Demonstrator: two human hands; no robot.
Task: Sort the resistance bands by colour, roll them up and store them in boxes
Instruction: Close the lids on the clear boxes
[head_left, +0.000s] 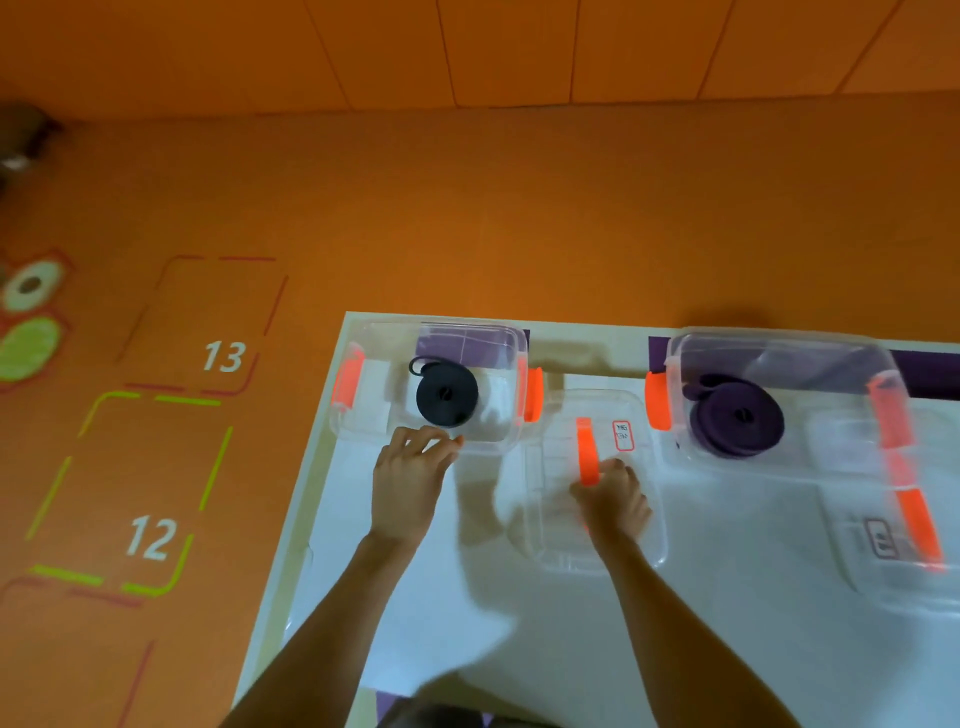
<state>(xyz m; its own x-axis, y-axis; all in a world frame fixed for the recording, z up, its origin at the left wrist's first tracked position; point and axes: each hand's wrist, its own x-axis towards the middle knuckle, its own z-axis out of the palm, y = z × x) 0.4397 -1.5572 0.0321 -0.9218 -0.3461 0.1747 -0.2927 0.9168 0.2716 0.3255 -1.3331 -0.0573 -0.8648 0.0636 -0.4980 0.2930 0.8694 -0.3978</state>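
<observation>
Fingers (618, 470) of the right hand (613, 501) are curled round the orange handle (586, 447) of a clear lid (561, 551), which lies on the white table (571, 649) between the two boxes. The left hand (410, 483) has its fingers bent and slightly apart, tips on the near rim of the left box (374, 338), clamping nothing I can see. That box holds the rolled black band (447, 395); the right box (779, 343) holds the rolled purple band (737, 421). Closing looks like the step in hand: steady the box, lift the lid level, match its corners to the rim, press evenly, then snap the orange side latches (347, 379). A second lid (857, 571) lies beside the right box. Floor numerals read 13 (224, 356) and 12 (150, 538); the small labels on both lids are too blurred to read.
</observation>
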